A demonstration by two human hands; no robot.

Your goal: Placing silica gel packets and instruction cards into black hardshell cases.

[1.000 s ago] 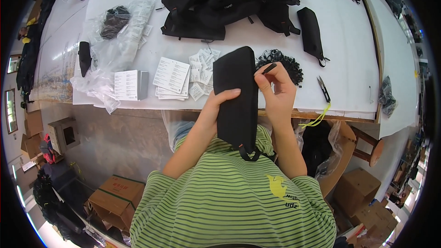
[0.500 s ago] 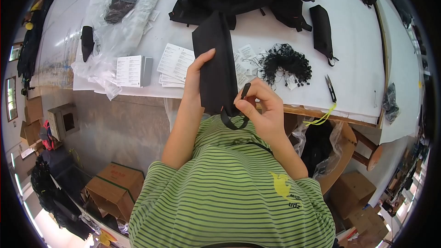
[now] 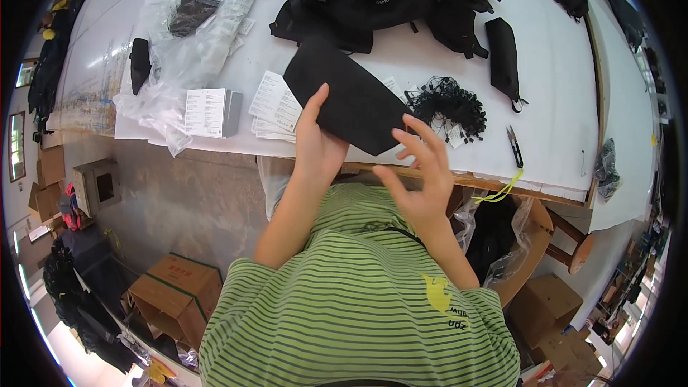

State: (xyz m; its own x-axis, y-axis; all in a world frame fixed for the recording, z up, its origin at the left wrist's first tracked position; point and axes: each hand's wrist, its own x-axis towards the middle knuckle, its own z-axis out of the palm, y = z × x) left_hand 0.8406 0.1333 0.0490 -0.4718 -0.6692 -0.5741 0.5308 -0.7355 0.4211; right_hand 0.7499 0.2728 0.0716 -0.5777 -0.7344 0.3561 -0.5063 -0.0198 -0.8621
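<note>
A flat black fabric pouch (image 3: 347, 100) is held over the table's front edge, tilted with its lower end toward the right. My left hand (image 3: 321, 140) grips it from below, thumb lying on its face and the other fingers hidden behind. Beside the pouch's lower right corner is my right hand (image 3: 423, 175), fingers spread and holding nothing. Its fingertips are at the fabric edge; whether they touch it I cannot tell. The zip side and strap seen before are out of sight. Beyond the pouch lies a heap of black fabric bags (image 3: 387, 0).
On the white table (image 3: 552, 100) are a bunch of black cords (image 3: 448, 104), thread snips (image 3: 514, 147) with a yellow tie, a black pouch (image 3: 504, 61), printed cards (image 3: 272, 104), a card stack (image 3: 208, 112) and clear plastic bags (image 3: 193, 57). Cardboard boxes (image 3: 175, 294) stand below.
The pouch has turned in my left hand, showing a broad plain face with its lower end swung right. My right hand has let go of the small black strap and spread its fingers.
</note>
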